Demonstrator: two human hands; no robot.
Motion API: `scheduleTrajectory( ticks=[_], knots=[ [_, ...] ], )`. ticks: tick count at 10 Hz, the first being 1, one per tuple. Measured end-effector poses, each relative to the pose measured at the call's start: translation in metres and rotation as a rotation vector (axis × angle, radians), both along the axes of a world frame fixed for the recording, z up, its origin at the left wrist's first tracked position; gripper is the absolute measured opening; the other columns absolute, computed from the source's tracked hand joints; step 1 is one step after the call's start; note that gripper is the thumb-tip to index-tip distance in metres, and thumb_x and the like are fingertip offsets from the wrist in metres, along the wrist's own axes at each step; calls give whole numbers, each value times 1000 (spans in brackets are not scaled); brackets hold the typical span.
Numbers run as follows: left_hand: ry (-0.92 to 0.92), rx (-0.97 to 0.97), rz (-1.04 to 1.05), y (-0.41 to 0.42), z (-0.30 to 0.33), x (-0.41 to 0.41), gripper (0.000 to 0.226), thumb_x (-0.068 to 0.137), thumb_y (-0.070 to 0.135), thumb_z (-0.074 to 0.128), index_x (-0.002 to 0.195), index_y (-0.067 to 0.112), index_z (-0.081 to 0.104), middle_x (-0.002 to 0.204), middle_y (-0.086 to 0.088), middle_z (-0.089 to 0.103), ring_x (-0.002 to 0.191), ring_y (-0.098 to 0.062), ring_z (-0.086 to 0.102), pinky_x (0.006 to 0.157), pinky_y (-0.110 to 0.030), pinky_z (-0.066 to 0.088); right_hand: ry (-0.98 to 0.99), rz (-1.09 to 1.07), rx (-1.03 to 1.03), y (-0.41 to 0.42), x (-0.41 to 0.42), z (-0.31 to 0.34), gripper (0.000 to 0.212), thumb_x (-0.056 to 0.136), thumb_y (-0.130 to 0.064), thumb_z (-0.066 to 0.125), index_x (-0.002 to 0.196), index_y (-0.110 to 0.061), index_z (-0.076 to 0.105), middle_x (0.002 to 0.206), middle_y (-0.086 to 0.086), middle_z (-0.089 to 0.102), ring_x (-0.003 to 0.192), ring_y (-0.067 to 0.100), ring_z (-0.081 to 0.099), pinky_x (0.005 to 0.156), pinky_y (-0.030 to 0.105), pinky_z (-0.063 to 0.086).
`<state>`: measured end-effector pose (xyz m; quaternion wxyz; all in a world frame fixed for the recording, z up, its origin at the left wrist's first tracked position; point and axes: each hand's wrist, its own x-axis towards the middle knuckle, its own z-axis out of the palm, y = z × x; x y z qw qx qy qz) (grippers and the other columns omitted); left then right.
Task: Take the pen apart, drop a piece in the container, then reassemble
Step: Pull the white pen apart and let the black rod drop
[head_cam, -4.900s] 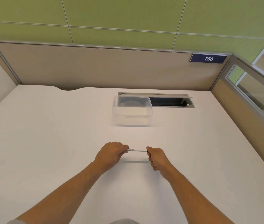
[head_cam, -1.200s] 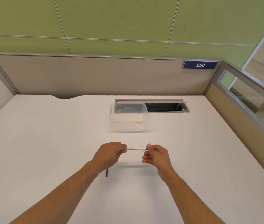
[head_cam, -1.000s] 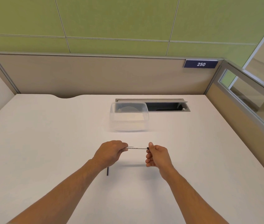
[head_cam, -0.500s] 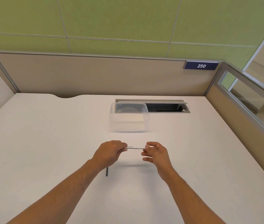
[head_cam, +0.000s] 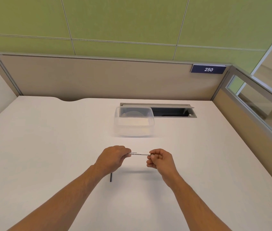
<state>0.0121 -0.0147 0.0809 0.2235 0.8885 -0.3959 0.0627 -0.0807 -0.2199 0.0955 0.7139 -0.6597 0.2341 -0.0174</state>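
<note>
A slim white pen (head_cam: 139,154) with small dark print on its barrel is held level above a white surface (head_cam: 48,139), roughly at its middle and close to the person. The left hand (head_cam: 113,158) has its fingers curled round the pen's left end, hiding that end. The right hand (head_cam: 160,160) pinches the pen's right end between thumb and fingertips, where a small dark tip or end piece just shows. Both grips are clamped on the pen, one at each end, with the bare barrel spanning the gap between them. On the surface just beside and below the left wrist lies a short dark stick-like piece (head_cam: 110,177), probably a part already taken off the pen, though it is too small to identify. Farther back, well apart from the hands, stands a clear plastic container (head_cam: 134,121) with no lid on it; whether it holds anything cannot be told. Behind it is an open cable slot (head_cam: 171,111) set into the surface, then a beige partition bearing a blue plate marked 250 (head_cam: 208,69), and a green wall above. The step in hand appears to be dismantling: the right fingers seem to be working the end piece loose. The next move likely calls for a steady hold by the left hand while the right twists or pulls the end free.
</note>
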Motion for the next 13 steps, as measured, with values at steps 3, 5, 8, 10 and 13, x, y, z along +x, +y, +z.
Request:
scheduleTrajectory(
  ticks=[3,5,8,10,13],
  knots=[
    [11,-4,1,0,2,-1,42,91,47,27,89,21,60,72,3,60,68,-20,53,57,-35,47,149,-74,25,1,3,6,48,96,-49,52,89,-3,65,74,11,66,57,21,61,55,32,55],
    [-1,-9,-1,1,2,-1,41,91,46,28,89,21,60,73,4,61,68,-20,54,57,-32,46,106,-25,-69,1,1,2,25,98,-24,56,83,-5,63,71,8,64,53,17,57,58,31,55],
    [-6,-13,-4,3,1,-2,41,91,45,29,88,20,61,74,3,61,68,-20,54,56,-32,45,85,-19,42,4,0,7,28,96,-30,60,101,-3,65,88,11,68,70,23,68,63,36,59],
    [-26,-31,-6,3,2,-2,39,92,44,30,88,20,60,72,4,60,67,-19,53,55,-31,44,149,-10,-46,4,4,6,39,97,-40,56,83,-4,63,70,9,62,53,19,58,54,31,55],
    [-23,-25,-6,3,0,0,41,92,45,28,90,20,61,74,3,61,68,-20,54,56,-27,40,16,-15,-69,3,3,3,15,92,4,54,100,-4,63,89,11,65,71,20,68,65,34,60]
  ],
)
